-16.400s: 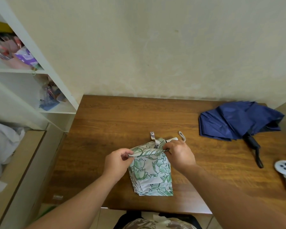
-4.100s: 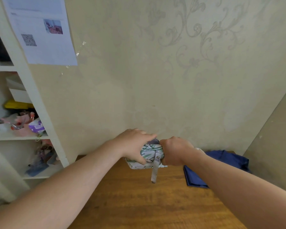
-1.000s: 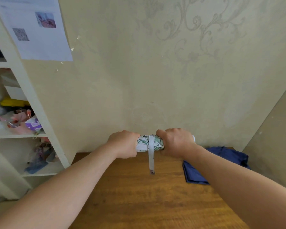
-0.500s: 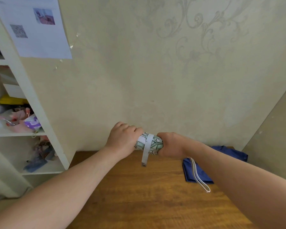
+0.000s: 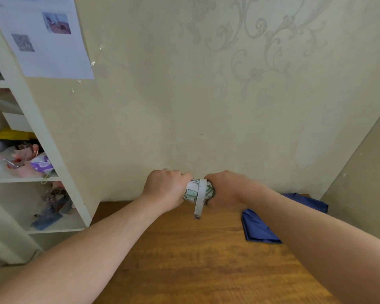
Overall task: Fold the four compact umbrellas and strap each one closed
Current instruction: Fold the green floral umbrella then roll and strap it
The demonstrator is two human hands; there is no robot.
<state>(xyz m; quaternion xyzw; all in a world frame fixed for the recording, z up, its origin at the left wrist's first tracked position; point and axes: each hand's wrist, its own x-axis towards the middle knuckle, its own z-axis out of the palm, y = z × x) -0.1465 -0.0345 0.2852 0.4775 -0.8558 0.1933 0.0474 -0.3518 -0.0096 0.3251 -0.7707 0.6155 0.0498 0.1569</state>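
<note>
Centrally, we hold the rolled floral umbrella (image 5: 198, 190) level in the air above the far part of the desk (image 5: 195, 260), close to the wall. Its pale strap (image 5: 200, 199) crosses the roll and hangs loose below it, the fastener end dangling free, so we judge that the strap is not yet closed. Our left hand (image 5: 165, 187) is curled firmly round the left end of the roll; our right hand (image 5: 225, 188) is curled round the right end, fingers wrapped under.

To do this step well, we suggest keeping the left grip tight so that the folds cannot spring open. The right hand can then give the roll a last twist in the direction of the pleats. Next we would draw the strap snugly round the canopy and press its end onto the matching fastener, which we cannot see from this angle. A slack roll would likely leave the strap too short to reach, or loose once closed.

Counting outward: one floral umbrella in hand and one strap. One blue umbrella (image 5: 259, 229) lies unrolled on the desk to the right, partly hidden by our right forearm. Only two of the four umbrellas are in view. Beyond stand one white shelf unit (image 5: 53, 150) at left and one printed sheet (image 5: 46, 36) taped to the wall.
</note>
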